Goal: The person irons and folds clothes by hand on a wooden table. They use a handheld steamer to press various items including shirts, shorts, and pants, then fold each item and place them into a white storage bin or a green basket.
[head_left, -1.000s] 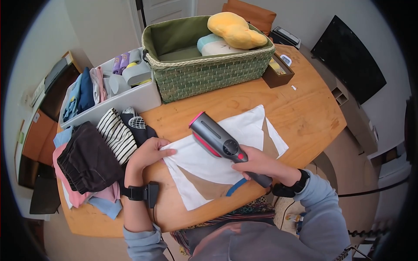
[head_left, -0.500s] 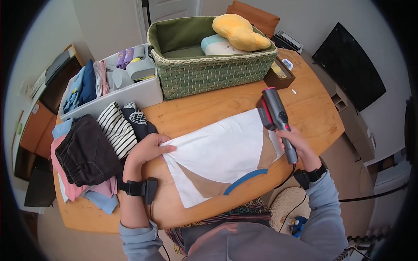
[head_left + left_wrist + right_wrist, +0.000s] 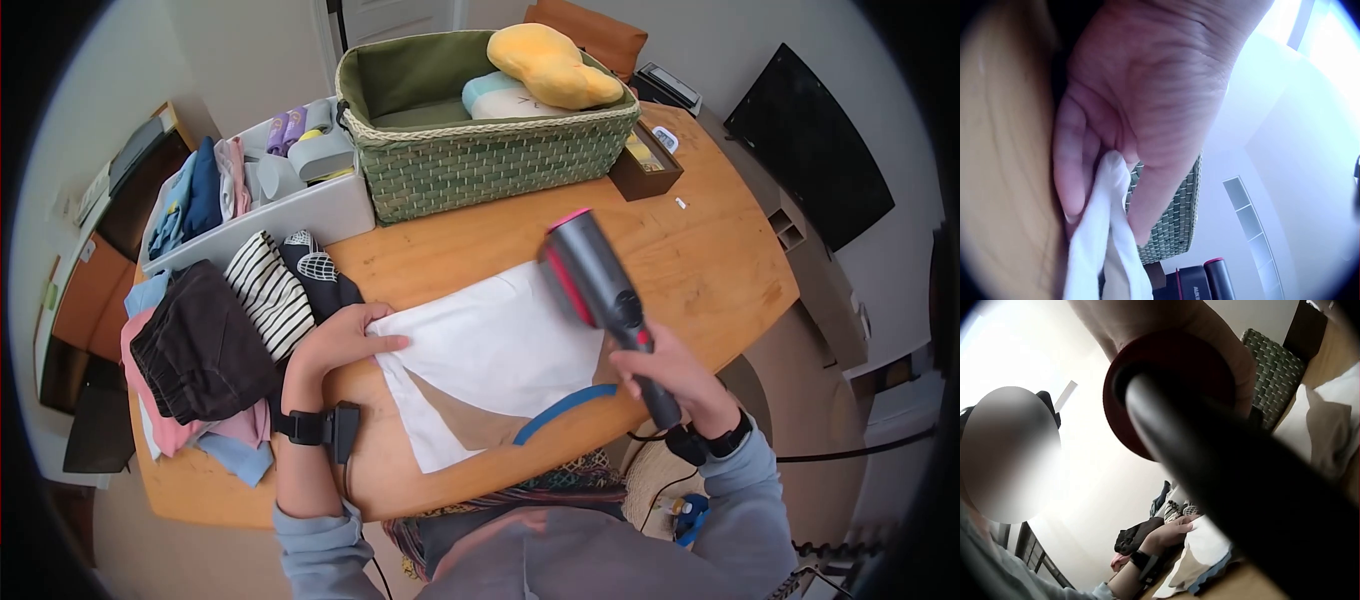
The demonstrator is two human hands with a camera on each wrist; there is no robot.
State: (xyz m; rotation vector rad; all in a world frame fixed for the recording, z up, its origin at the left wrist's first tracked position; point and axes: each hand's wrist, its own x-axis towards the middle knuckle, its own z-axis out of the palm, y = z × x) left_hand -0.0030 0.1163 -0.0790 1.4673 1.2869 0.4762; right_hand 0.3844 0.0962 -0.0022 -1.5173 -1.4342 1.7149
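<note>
A white garment (image 3: 480, 350) with tan panels and a blue trim lies flat near the table's front edge. My left hand (image 3: 335, 345) pinches its left corner between thumb and fingers; in the left wrist view the pinched fabric (image 3: 1094, 250) bunches into a fold. My right hand (image 3: 680, 375) grips the handle of a grey and pink handheld garment steamer (image 3: 595, 265). The steamer's head overlaps the right part of the garment in the head view, its pink face turned left and down. In the right wrist view its thick black cord (image 3: 1222, 481) leaves the handle's red end.
Left of the garment sits a pile of folded clothes with dark shorts (image 3: 205, 345) and a striped piece (image 3: 268, 295). Behind stand a white bin (image 3: 270, 222) of clothes and a green woven basket (image 3: 490, 175) with plush toys (image 3: 550, 65). A small brown box (image 3: 645, 175) is beside it.
The steamer swept right from the garment's middle to its right end, then came back partway left, right hand with it. My left hand keeps its pinch on the corner.
</note>
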